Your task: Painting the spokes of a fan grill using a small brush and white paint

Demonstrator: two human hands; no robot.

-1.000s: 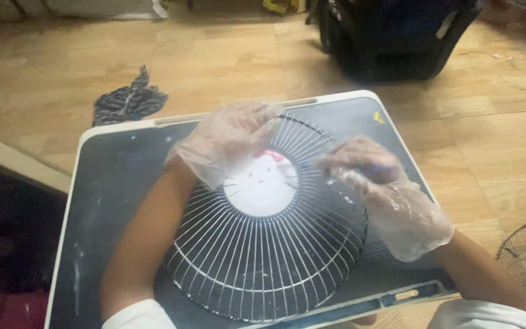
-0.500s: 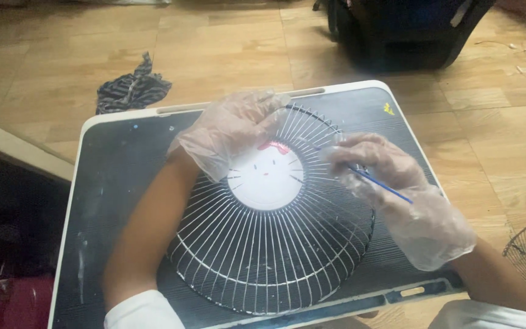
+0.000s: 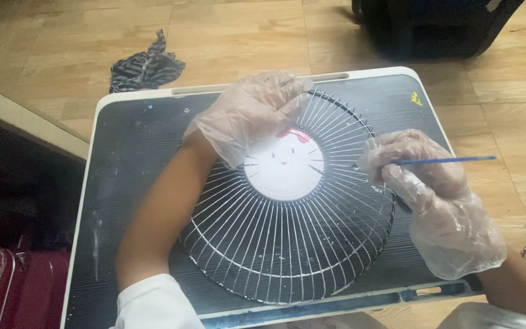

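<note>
A round white wire fan guard (image 3: 287,207) lies flat on the dark, white-rimmed tray-like surface (image 3: 135,164), with a white centre disc (image 3: 284,166) painted as a cat face with a red bow. The left hand (image 3: 248,116), in a loose clear plastic glove, rests on the upper left part of the guard, its fingers (image 3: 287,91) spread fairly flat over the wires beside the disc and closed on nothing. The right hand (image 3: 424,183), gloved the same way, sits at the guard's right edge with its fingers pinched on a thin blue paintbrush (image 3: 452,160), whose handle points off to the right; the bristle end seems to touch the wires, though the glove hides it. A striped dark cloth (image 3: 144,64) lies on the wooden floor (image 3: 238,36) beyond the surface.
</note>
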